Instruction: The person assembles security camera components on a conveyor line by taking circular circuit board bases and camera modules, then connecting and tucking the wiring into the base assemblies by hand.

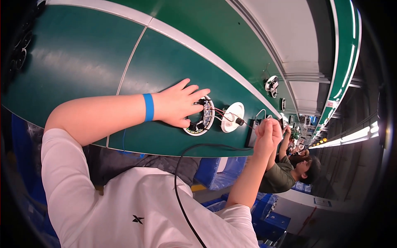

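Observation:
My left hand (pixel 180 103) lies with its fingers spread over the near-left side of a round white housing (pixel 212 118). A circuit board (pixel 206 110) shows inside that housing, partly hidden under my fingers. Thin red and dark wires run from it to a white oval-looking cover (pixel 228 125), on which a small black block (pixel 239 122) sits. Farther right, my right hand (pixel 269 134) is raised with its fingers pinched closed; what they hold, if anything, I cannot make out. Beside that hand stands a black box (pixel 251 134) with a pale cable.
The green bench (pixel 95 53) has a pale rail along its far side. Beyond it lie more wired round units (pixel 271 84). A black cable (pixel 178 173) crosses the bench edge and my shirt. A co-worker in a green shirt (pixel 277 175) sits to the right, near blue bins (pixel 271 223).

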